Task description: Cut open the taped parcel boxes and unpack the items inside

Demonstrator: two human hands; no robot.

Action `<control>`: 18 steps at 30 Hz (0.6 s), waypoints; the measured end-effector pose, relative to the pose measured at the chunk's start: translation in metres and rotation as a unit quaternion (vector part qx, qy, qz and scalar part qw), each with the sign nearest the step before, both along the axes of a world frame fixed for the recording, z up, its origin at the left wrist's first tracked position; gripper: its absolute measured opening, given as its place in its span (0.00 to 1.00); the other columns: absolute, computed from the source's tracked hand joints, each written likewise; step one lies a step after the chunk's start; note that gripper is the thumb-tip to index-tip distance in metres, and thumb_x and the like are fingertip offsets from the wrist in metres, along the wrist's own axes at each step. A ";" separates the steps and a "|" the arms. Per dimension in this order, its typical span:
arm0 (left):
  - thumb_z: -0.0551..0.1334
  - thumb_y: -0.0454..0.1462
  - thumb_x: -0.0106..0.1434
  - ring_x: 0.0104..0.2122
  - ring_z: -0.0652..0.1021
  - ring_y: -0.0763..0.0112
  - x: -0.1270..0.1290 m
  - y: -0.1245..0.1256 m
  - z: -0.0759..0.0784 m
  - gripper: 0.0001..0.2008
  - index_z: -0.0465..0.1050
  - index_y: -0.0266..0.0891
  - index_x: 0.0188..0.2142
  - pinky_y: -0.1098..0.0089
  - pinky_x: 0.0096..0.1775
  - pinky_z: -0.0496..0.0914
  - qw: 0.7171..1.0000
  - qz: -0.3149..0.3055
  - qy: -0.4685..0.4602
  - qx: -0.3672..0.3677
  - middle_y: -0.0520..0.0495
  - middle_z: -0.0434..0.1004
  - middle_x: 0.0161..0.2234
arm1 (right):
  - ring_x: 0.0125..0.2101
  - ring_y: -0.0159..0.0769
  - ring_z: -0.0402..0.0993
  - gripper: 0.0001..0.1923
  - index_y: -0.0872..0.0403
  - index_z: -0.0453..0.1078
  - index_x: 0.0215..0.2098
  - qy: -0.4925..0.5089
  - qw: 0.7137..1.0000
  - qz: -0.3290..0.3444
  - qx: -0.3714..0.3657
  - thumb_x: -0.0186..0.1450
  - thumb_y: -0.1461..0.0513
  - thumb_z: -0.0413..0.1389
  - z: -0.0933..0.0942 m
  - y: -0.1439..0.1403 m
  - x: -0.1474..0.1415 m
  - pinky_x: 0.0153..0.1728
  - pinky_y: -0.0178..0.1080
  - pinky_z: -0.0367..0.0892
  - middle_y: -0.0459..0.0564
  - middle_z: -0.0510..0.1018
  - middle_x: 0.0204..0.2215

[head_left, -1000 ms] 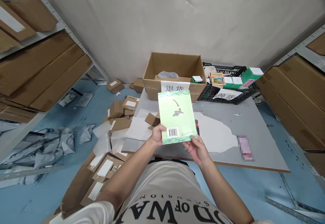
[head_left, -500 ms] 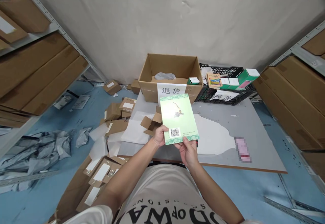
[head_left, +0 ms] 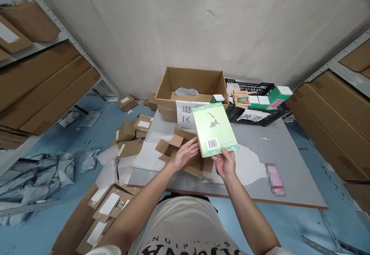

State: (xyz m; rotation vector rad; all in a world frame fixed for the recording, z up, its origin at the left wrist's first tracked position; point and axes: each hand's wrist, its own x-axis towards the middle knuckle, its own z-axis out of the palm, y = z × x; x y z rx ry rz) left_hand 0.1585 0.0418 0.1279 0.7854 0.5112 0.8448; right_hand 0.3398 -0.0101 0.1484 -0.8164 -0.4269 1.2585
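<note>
A light green book (head_left: pixel 214 129) with a barcode on its back cover is held up above the grey table (head_left: pixel 289 158). My right hand (head_left: pixel 225 163) grips its near bottom edge. My left hand (head_left: pixel 186 153) has its fingers spread next to the book's left edge, at most touching it, over an opened flat cardboard mailer (head_left: pixel 179 151) lying on the table. White paper sheets (head_left: pixel 245 160) lie under and beside the mailer.
An open cardboard box (head_left: pixel 190 89) with a paper label stands at the table's far edge, a black crate (head_left: pixel 257 108) of small boxes and books to its right. Cardboard mailers (head_left: pixel 130 131) and grey bags (head_left: pixel 37 174) litter the blue floor at left. Shelves of flat cartons flank both sides.
The book has swung to the right and tilted. My left hand has let go of its left edge and opened. The cardboard mailer beneath is now uncovered.
</note>
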 end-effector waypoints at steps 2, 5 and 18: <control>0.65 0.42 0.54 0.58 0.66 0.51 -0.018 -0.003 -0.007 0.28 0.68 0.43 0.55 0.53 0.59 0.53 0.989 0.052 0.123 0.063 0.40 0.70 0.55 | 0.28 0.31 0.78 0.25 0.44 0.65 0.51 -0.002 1.000 -0.017 0.008 0.56 0.60 0.63 0.003 0.015 0.016 0.35 0.40 0.76 0.43 0.81 0.35; 0.67 0.42 0.52 0.59 0.63 0.50 -0.040 -0.012 -0.018 0.23 0.73 0.44 0.49 0.54 0.63 0.42 0.930 0.139 0.301 0.160 0.41 0.71 0.54 | 0.30 0.33 0.79 0.25 0.46 0.67 0.49 -0.005 0.999 -0.048 0.015 0.54 0.61 0.63 0.007 0.039 0.044 0.37 0.42 0.76 0.44 0.82 0.35; 0.66 0.44 0.53 0.59 0.64 0.48 -0.044 -0.036 -0.065 0.15 0.76 0.45 0.41 0.51 0.62 0.31 0.859 0.199 0.417 0.219 0.41 0.76 0.47 | 0.33 0.35 0.80 0.13 0.55 0.68 0.42 0.001 0.981 -0.191 0.038 0.57 0.66 0.56 0.029 0.150 0.178 0.38 0.43 0.76 0.46 0.81 0.32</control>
